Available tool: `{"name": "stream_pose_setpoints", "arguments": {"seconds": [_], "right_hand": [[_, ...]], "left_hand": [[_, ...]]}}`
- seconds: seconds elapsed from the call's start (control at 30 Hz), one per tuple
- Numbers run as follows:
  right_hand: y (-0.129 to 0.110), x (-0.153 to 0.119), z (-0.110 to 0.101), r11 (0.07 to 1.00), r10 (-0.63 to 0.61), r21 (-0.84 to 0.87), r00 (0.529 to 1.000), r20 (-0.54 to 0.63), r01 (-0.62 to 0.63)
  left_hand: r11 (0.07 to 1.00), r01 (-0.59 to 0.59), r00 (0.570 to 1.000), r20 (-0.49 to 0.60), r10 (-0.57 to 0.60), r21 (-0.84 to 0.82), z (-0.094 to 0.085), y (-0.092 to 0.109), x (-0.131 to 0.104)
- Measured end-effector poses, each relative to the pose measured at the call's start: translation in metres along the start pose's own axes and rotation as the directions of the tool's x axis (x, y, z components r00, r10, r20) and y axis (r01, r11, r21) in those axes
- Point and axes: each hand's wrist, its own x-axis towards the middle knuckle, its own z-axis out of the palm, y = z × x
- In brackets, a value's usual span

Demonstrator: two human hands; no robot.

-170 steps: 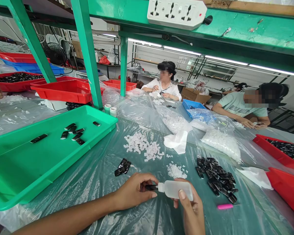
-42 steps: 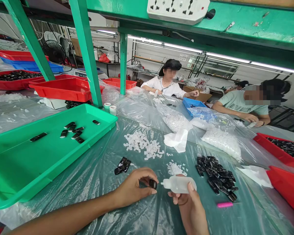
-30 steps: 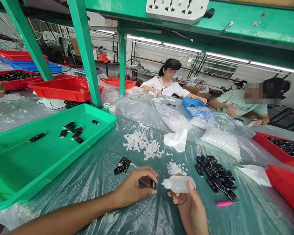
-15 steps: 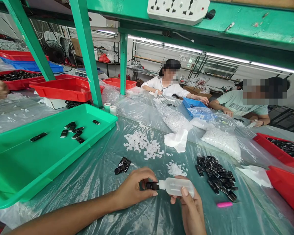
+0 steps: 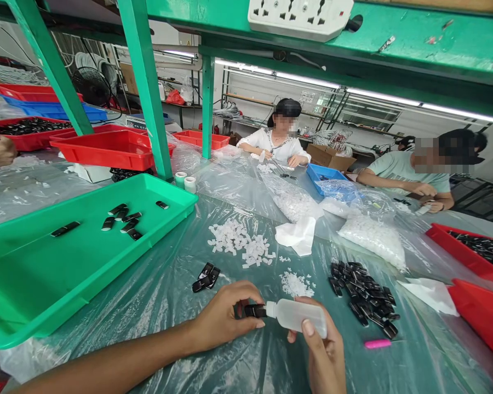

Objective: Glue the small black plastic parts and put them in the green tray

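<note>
No words, brands or numbers can be read with certainty. A yellow triangular warning sign (image 5: 188,42) is seen on the far side, left of centre, its symbol too small to be made out. The lettering printed on the pale green shirt (image 5: 388,166) at the far right is blurred, and the small label-like patch (image 5: 387,44) on the near green beam (image 5: 398,68) is likewise illegible.

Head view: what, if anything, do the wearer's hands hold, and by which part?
The left hand holds a black piece between thumb and fingers, exact contact partly hidden; the right hand holds a whitish bottle by its body, near the base.
</note>
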Motion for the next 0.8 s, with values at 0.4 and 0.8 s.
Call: {"name": "stream_pose_setpoints", "arguments": {"seconds": [0.4,0.8], "right_hand": [[0.000,0.002,-0.002,0.999,0.024,0.033,0.999,0.026,-0.025],[0.013,0.019,-0.018,0.903,0.129,0.381,0.970,0.205,-0.201]], "left_hand": [[0.993,0.120,0.993,0.015,-0.120,-0.005,-0.001,0.004,0.001],[0.971,0.145,0.989,0.041,-0.139,-0.190,0.001,0.005,-0.001]]}}
